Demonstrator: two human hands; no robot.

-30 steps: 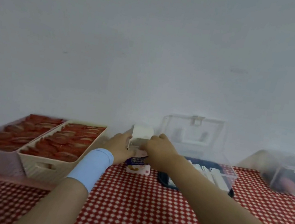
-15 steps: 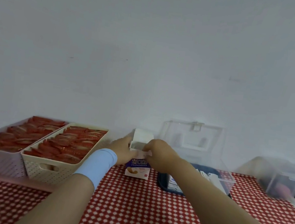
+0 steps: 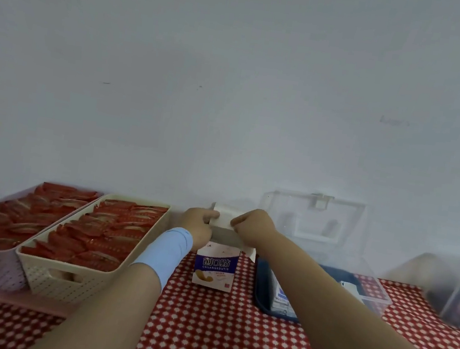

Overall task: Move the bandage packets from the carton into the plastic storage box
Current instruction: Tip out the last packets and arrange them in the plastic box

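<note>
Big pale wall (image 3: 237, 71) fills the top, 10 to 2 o'clock. Nothing on it but tiny marks.

Table w/ a red-and-white check cloth (image 3: 215, 335) runs along the bottom, 4 to 8 o'clock.

At 9 o'clock sit two baskets (image 3: 66, 278) side by side, full of red packs. Not part of this job, I think.

At 3 o'clock is the plastic storage box (image 3: 366, 288), clear, lid (image 3: 311, 215) tipped up & back. Lid is up so stuff can drop right in. Some white packets already lie inside, on a dark blue base. Another clear tub (image 3: 443, 287) sits far right, blurry.

Near the middle, about 5 o'clock from center, the carton (image 3: 216, 267) stands up on the cloth, just left of the box. Close by, so the trip is short.

Left hand (image 3: 196, 226) & right hand (image 3: 254, 226) pinch a white bundle (image 3: 223, 222) from both sides, right above the carton's open top. Prob the bandage packets coming out. Two hands keep the stack from spilling, I guess. Left wrist wears a light blue band (image 3: 165, 249).
</note>
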